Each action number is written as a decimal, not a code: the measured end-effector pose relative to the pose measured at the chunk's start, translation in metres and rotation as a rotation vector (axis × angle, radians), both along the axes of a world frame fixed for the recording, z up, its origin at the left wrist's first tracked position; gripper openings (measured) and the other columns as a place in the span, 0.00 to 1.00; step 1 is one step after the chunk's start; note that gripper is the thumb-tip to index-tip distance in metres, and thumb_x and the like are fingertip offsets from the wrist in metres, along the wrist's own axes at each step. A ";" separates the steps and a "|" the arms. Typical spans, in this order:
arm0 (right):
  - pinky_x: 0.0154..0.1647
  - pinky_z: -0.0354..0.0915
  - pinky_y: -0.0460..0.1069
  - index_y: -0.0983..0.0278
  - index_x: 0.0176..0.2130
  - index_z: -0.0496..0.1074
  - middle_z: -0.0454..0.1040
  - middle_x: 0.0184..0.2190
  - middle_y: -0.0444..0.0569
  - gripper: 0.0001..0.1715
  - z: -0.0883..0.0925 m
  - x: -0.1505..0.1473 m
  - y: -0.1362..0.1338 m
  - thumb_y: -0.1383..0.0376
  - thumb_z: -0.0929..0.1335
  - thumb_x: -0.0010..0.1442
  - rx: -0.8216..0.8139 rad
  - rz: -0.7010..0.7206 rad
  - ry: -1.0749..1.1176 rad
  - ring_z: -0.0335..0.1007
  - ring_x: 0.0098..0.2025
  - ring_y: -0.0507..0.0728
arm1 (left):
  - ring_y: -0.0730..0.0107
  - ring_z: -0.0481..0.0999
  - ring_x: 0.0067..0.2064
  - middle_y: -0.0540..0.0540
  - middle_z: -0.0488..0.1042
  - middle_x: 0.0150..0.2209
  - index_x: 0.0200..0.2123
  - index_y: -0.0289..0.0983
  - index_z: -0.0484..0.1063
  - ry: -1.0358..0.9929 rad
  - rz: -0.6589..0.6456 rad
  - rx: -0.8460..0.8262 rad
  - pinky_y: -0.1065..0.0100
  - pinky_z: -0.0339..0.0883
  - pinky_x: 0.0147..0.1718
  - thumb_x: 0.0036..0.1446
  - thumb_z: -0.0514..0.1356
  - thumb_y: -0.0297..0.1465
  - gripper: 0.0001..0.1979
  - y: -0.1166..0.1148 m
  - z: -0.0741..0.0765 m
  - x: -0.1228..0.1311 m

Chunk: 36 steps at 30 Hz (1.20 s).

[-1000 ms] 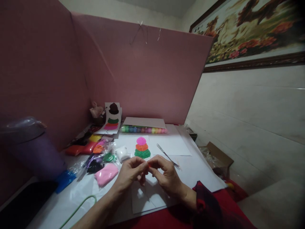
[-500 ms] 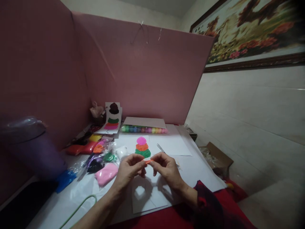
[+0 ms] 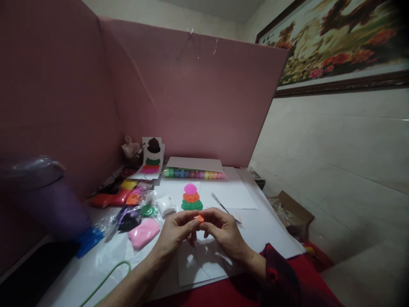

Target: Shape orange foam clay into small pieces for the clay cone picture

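My left hand (image 3: 175, 233) and my right hand (image 3: 223, 232) meet above the white table, fingertips pinched together on a small orange piece of clay (image 3: 200, 218). Just beyond them lies a white card with a stacked shape of pink, orange and green clay (image 3: 191, 197). Metal tweezers (image 3: 223, 208) lie on the paper to the right of that card. A blank white card (image 3: 198, 266) lies under my hands.
Bags of coloured clay (image 3: 134, 209) lie at the left, a pink one (image 3: 143, 233) nearest. A strip of coloured balls (image 3: 191, 174) and a sample card (image 3: 152, 157) stand at the back by the pink partition (image 3: 191, 98). A purple bottle (image 3: 44, 200) looms at the left. A cardboard box (image 3: 289, 213) sits beyond the table's right edge.
My hands drew the orange piece out between the fingertips half a second ago, then closed back together around it. Nothing else on the table moved.
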State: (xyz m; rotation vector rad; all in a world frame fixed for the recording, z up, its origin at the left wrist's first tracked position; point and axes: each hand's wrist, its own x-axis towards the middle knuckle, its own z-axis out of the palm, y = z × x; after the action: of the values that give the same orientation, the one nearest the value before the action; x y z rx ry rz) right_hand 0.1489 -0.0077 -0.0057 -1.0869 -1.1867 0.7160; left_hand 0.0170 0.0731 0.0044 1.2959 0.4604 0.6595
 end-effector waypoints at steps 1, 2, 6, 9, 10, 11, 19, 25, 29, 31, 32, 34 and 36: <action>0.25 0.67 0.45 0.63 0.38 0.74 0.73 0.31 0.46 0.09 0.000 0.000 0.000 0.68 0.70 0.53 0.000 0.002 -0.010 0.69 0.28 0.52 | 0.76 0.65 0.19 0.48 0.71 0.20 0.38 0.31 0.76 -0.002 -0.015 0.011 0.72 0.62 0.18 0.47 0.64 0.35 0.16 -0.001 0.001 0.000; 0.25 0.67 0.45 0.63 0.38 0.74 0.74 0.31 0.46 0.10 0.001 -0.001 0.000 0.69 0.70 0.52 0.002 0.002 -0.009 0.69 0.28 0.52 | 0.77 0.65 0.19 0.48 0.72 0.21 0.38 0.31 0.76 -0.002 -0.023 0.019 0.72 0.62 0.18 0.47 0.64 0.35 0.16 -0.001 0.001 0.000; 0.23 0.66 0.45 0.63 0.38 0.73 0.73 0.25 0.43 0.10 0.001 -0.001 -0.001 0.70 0.70 0.51 -0.001 -0.027 0.031 0.68 0.26 0.51 | 0.76 0.66 0.19 0.47 0.72 0.22 0.35 0.30 0.76 0.013 -0.009 0.043 0.72 0.62 0.18 0.47 0.64 0.34 0.14 -0.002 0.003 -0.001; 0.22 0.66 0.44 0.64 0.35 0.74 0.73 0.24 0.44 0.07 0.002 -0.001 -0.002 0.71 0.70 0.51 -0.021 -0.056 -0.016 0.68 0.26 0.51 | 0.76 0.66 0.19 0.49 0.70 0.20 0.31 0.31 0.75 0.011 0.017 0.055 0.72 0.62 0.18 0.47 0.64 0.35 0.12 -0.003 0.004 -0.001; 0.22 0.66 0.44 0.65 0.34 0.74 0.73 0.25 0.44 0.07 0.003 -0.001 -0.002 0.71 0.70 0.51 -0.023 -0.062 -0.035 0.68 0.26 0.52 | 0.76 0.66 0.19 0.50 0.70 0.19 0.30 0.31 0.74 0.005 0.026 0.060 0.73 0.62 0.18 0.48 0.64 0.35 0.11 -0.003 0.003 0.000; 0.23 0.66 0.44 0.65 0.34 0.74 0.73 0.26 0.45 0.07 0.003 -0.001 -0.002 0.71 0.70 0.51 -0.022 -0.068 -0.051 0.68 0.27 0.52 | 0.76 0.66 0.19 0.51 0.69 0.18 0.29 0.31 0.73 -0.001 0.034 0.064 0.73 0.62 0.18 0.48 0.64 0.35 0.11 -0.003 0.002 0.000; 0.27 0.67 0.46 0.65 0.36 0.71 0.72 0.28 0.46 0.04 0.003 0.000 -0.003 0.68 0.68 0.56 0.028 -0.097 -0.228 0.69 0.28 0.53 | 0.77 0.66 0.16 0.51 0.71 0.21 0.30 0.32 0.71 -0.007 0.038 0.014 0.73 0.63 0.16 0.49 0.63 0.38 0.13 0.002 -0.006 0.002; 0.35 0.65 0.50 0.64 0.35 0.69 0.71 0.30 0.47 0.04 0.002 0.002 -0.008 0.72 0.65 0.57 0.152 -0.167 -0.612 0.67 0.31 0.54 | 0.78 0.67 0.15 0.52 0.69 0.17 0.25 0.33 0.68 0.013 0.010 0.056 0.75 0.62 0.15 0.47 0.64 0.34 0.11 -0.002 -0.003 0.001; 0.33 0.65 0.49 0.64 0.32 0.69 0.70 0.28 0.46 0.01 0.004 0.001 -0.008 0.69 0.67 0.57 0.106 -0.161 -0.530 0.67 0.30 0.54 | 0.77 0.67 0.16 0.53 0.69 0.16 0.26 0.33 0.69 -0.007 0.044 0.026 0.73 0.64 0.17 0.46 0.65 0.31 0.08 0.000 -0.004 0.002; 0.29 0.66 0.48 0.65 0.32 0.69 0.71 0.27 0.46 0.03 0.004 0.001 -0.005 0.66 0.67 0.57 0.047 -0.124 -0.342 0.67 0.28 0.53 | 0.76 0.68 0.17 0.53 0.71 0.18 0.27 0.33 0.70 -0.046 0.081 -0.005 0.73 0.64 0.17 0.46 0.65 0.30 0.07 0.002 -0.005 0.002; 0.27 0.66 0.47 0.65 0.32 0.69 0.71 0.26 0.45 0.04 0.004 0.001 -0.003 0.65 0.68 0.57 0.022 -0.102 -0.232 0.67 0.26 0.52 | 0.76 0.68 0.18 0.52 0.72 0.19 0.28 0.33 0.70 -0.069 0.096 -0.024 0.73 0.64 0.18 0.46 0.65 0.30 0.08 0.003 -0.006 0.002; 0.22 0.66 0.45 0.65 0.32 0.69 0.70 0.24 0.44 0.07 0.002 0.003 0.000 0.63 0.69 0.55 -0.008 -0.074 -0.051 0.66 0.24 0.50 | 0.74 0.70 0.20 0.51 0.73 0.21 0.30 0.33 0.71 -0.099 0.104 -0.052 0.71 0.66 0.19 0.45 0.66 0.30 0.09 0.003 -0.005 0.001; 0.20 0.65 0.43 0.66 0.31 0.70 0.69 0.22 0.43 0.07 -0.001 0.005 0.003 0.63 0.70 0.54 -0.014 -0.083 0.026 0.66 0.23 0.50 | 0.72 0.72 0.22 0.49 0.73 0.21 0.30 0.32 0.72 -0.100 0.078 -0.050 0.70 0.68 0.21 0.46 0.66 0.31 0.09 0.003 -0.004 -0.001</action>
State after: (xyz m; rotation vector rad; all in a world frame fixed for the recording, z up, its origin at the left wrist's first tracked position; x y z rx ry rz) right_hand 0.1535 -0.0050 -0.0065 -1.1291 -1.1095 0.6731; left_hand 0.0161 0.0760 -0.0001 1.1966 0.4440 0.7701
